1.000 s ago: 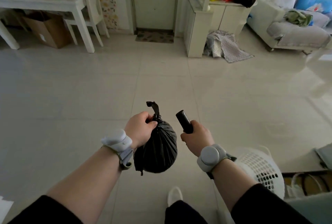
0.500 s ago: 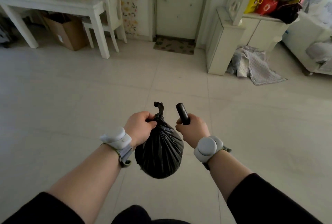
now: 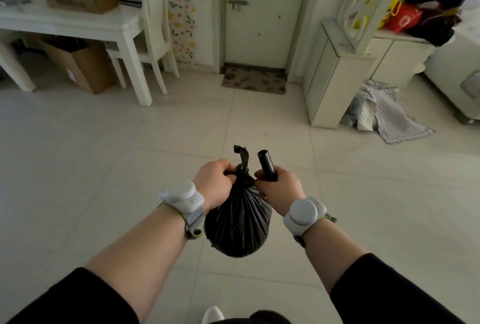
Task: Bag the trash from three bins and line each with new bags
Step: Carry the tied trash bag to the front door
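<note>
A full black trash bag (image 3: 237, 222), tied in a knot at the top, hangs above the tiled floor in front of me. My left hand (image 3: 214, 183) grips it just below the knot. My right hand (image 3: 279, 188) is closed around a black roll of new bags (image 3: 267, 165) that sticks up from the fist, and its fingertips touch the bag's neck. No bin is in view.
Ahead are a closed white door (image 3: 259, 12) with a doormat (image 3: 253, 80), a white table (image 3: 70, 25) and chair (image 3: 153, 38) at left with a cardboard box (image 3: 83, 64) underneath, a white cabinet (image 3: 335, 69) at right, and a crumpled cloth (image 3: 381, 113) on the floor.
The view has swung left and come nearer the door; the white basket at lower right has left the view. My right hand has closed in against the bag's neck.
</note>
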### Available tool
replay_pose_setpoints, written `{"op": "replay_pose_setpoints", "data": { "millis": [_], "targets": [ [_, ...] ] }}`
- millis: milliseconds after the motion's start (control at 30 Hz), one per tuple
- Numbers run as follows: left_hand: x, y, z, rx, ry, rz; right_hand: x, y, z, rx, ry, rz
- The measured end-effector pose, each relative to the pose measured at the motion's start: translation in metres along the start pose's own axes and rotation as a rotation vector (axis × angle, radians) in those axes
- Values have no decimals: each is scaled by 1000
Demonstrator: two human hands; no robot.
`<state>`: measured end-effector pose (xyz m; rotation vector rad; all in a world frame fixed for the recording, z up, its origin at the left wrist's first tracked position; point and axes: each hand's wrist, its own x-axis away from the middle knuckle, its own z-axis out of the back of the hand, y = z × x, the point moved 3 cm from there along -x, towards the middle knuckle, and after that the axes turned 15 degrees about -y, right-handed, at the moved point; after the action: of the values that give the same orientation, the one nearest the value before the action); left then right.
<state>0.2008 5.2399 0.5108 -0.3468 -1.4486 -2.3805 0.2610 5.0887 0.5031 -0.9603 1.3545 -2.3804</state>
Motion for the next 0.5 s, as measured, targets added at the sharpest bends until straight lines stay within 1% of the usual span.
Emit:
{"op": "replay_pose_setpoints", "data": {
  "millis": [200, 233, 267, 500],
  "targets": [
    [-96, 15, 60, -56, 26, 9, -102, -54, 10, -27, -49, 43],
    [-122, 16, 72, -53, 34, 12, -131, -62, 14, -21, -59, 55],
    [-129, 16, 76, -53, 38, 12, -138, -67, 14, -6, -66, 62],
    [-268, 38, 150, 31, 76, 78, -296, -126, 54, -6, -156, 69]
  ]
}}
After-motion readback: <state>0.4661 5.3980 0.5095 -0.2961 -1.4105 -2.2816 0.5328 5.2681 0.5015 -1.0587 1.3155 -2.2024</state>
